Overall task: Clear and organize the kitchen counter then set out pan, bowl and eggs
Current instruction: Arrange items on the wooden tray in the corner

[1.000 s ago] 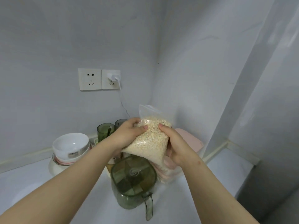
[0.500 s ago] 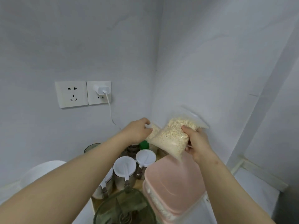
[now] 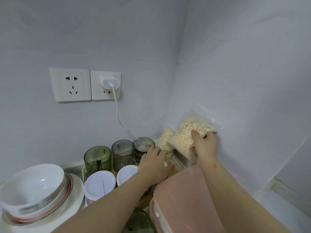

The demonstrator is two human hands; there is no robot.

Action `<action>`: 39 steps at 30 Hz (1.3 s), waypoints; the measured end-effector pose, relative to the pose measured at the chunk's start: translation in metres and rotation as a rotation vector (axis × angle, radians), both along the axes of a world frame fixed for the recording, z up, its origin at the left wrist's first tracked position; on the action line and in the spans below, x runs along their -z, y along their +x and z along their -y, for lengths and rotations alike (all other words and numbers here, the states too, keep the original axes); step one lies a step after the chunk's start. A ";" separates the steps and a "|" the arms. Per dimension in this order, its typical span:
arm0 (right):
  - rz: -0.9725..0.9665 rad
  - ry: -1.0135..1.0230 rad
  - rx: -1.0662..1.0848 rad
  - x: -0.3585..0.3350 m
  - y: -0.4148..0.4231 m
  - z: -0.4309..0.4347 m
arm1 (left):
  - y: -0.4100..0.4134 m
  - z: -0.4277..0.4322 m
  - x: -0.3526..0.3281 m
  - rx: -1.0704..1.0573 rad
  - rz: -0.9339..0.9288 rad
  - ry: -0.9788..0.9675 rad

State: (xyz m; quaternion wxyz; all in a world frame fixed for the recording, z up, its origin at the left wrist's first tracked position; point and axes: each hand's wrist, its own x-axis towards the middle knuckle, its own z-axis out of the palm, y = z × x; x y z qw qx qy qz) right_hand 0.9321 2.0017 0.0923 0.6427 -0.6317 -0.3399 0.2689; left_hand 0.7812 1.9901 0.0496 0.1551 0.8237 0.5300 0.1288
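Your right grip point(image 3: 205, 147) is curled round the oat bag point(image 3: 190, 133), thumb on its front. It holds the bag tilted in the corner, with the clear top edge lying against the right wall. A second bag point(image 3: 165, 140) of oats stands just to its left, touching it, deep in the corner. Your left grip point(image 3: 153, 165) is slack and holds nothing. Its fingers are spread and reach to the foot of that second bag; whether they touch it, you cannot tell. Left of that grip stand three ribbed glasses point(image 3: 122, 153) and, nearer you, two white-lidded jars point(image 3: 99, 185). The bowl point(image 3: 33, 184) sits at far left on a stack of plates point(image 3: 74, 190). A pink box point(image 3: 181, 199) lies under your right forearm. A charger point(image 3: 109, 82) is plugged into the wall socket point(image 3: 70, 84) beside it.
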 end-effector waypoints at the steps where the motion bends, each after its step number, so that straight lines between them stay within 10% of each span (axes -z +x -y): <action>1: 0.000 -0.021 -0.004 0.004 -0.002 -0.002 | 0.001 -0.001 0.003 -0.006 -0.019 -0.025; 33: 0.485 -0.459 -0.155 0.025 -0.008 -0.015 | -0.008 -0.003 0.013 0.023 -0.147 -0.257; 39: 0.033 -0.344 -0.112 0.020 -0.008 -0.016 | -0.007 -0.007 0.016 0.001 -0.144 -0.257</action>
